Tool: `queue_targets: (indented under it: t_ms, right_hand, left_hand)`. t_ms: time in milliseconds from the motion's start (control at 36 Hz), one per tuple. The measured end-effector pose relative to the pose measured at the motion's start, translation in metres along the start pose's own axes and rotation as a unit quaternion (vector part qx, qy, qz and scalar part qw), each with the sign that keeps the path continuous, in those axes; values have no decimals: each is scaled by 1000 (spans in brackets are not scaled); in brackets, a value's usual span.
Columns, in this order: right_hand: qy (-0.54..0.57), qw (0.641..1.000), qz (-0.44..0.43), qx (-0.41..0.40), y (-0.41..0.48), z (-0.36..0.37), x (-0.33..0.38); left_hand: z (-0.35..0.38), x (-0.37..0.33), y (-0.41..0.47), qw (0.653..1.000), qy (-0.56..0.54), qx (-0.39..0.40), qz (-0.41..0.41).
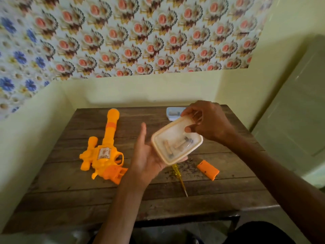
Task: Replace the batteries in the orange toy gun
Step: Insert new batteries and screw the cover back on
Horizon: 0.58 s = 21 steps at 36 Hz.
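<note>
So the orange toy gun point(103, 155) is lying flat on the left side of the wooden table point(88, 199), barrel pointing away, nobody touching it. Its orange battery cover point(208, 169) sits off on the right, well apart from it. The left hand point(146, 155) is palm-up with straight fingers, cradling a cream plastic container point(175, 150) above the table. The right hand point(209, 120) has its fingers curled over the far edge of the lid point(174, 132), pinching it. Inside are what look like batteries point(179, 144), a bit blurry through the plastic. A yellow screwdriver point(177, 173) lies underneath, and a small blue box point(173, 113) is at the back.
</note>
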State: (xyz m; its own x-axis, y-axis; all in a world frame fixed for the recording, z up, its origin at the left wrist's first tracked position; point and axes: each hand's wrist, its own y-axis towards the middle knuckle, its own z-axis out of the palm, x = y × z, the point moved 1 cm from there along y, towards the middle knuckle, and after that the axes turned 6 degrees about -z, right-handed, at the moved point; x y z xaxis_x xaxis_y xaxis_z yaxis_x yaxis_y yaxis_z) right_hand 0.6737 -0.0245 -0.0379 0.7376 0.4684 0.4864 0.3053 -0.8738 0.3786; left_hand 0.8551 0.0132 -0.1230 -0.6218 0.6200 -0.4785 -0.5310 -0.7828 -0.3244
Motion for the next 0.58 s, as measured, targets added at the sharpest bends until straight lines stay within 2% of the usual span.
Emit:
queue_targets:
  t_ms: [56, 167, 306, 389, 500, 583]
  right_hand:
    - [26, 999, -30, 30, 6, -6, 6]
    - [53, 996, -52, 40, 8, 0, 19]
    - [31, 998, 60, 9, 5, 15, 12]
    - [31, 993, 111, -3, 0, 21, 9]
    - [50, 985, 156, -47, 1, 19, 11]
    - [49, 986, 145, -71, 4, 17, 16]
  left_hand:
    - [-3, -7, -5, 998, -26, 41, -39]
    - [3, -3, -8, 997, -16, 46, -62]
    - [4, -1, -2, 998, -67, -4, 14]
    - [3, 3, 2, 996, -82, -25, 23]
    - [4, 9, 6, 995, -80, -9, 51]
    - [3, 10, 10, 994, -72, 9, 87]
